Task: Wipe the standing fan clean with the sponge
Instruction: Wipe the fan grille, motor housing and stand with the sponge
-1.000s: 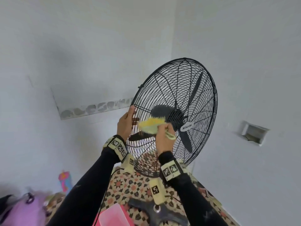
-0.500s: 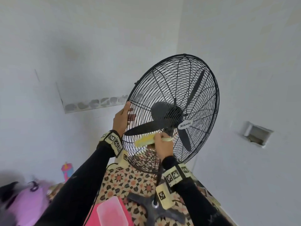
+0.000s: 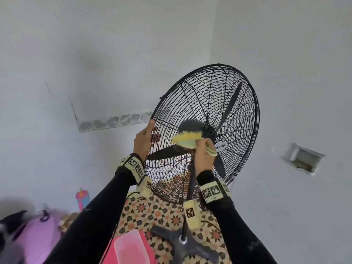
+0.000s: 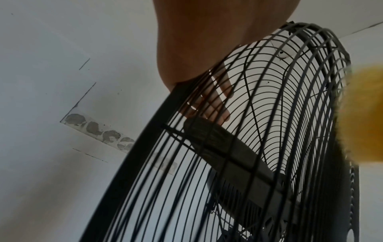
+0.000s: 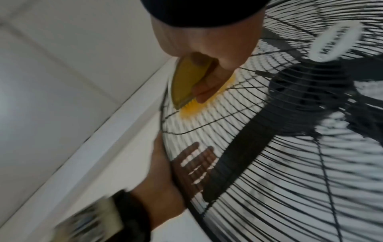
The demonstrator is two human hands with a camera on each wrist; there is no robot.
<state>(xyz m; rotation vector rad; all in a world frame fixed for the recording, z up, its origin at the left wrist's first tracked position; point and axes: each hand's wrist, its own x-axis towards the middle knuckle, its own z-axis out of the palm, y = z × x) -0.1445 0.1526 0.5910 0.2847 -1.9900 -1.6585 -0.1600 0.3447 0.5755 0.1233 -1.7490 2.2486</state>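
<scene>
brush has risen toward fan hub in right hand's grip; left hand clasps rim.

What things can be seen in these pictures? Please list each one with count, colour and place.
standing fan: one, black wire cage and blades, in the room corner, on a dark cross base.
brush: one, yellow with bristles (the task calls it a sponge), against the front of the cage, left of the hub.
badge: one, white, at the cage centre.
container: one, pink, on the patterned floor.
bottle: one, pink and blue, by the left wall.
purple object: one, bottom left, blurred.
wall recess: one, grey, right wall.
left hand: grips the left rim of the cage, fingers behind the wires.
right hand: grip round the brush.
</scene>
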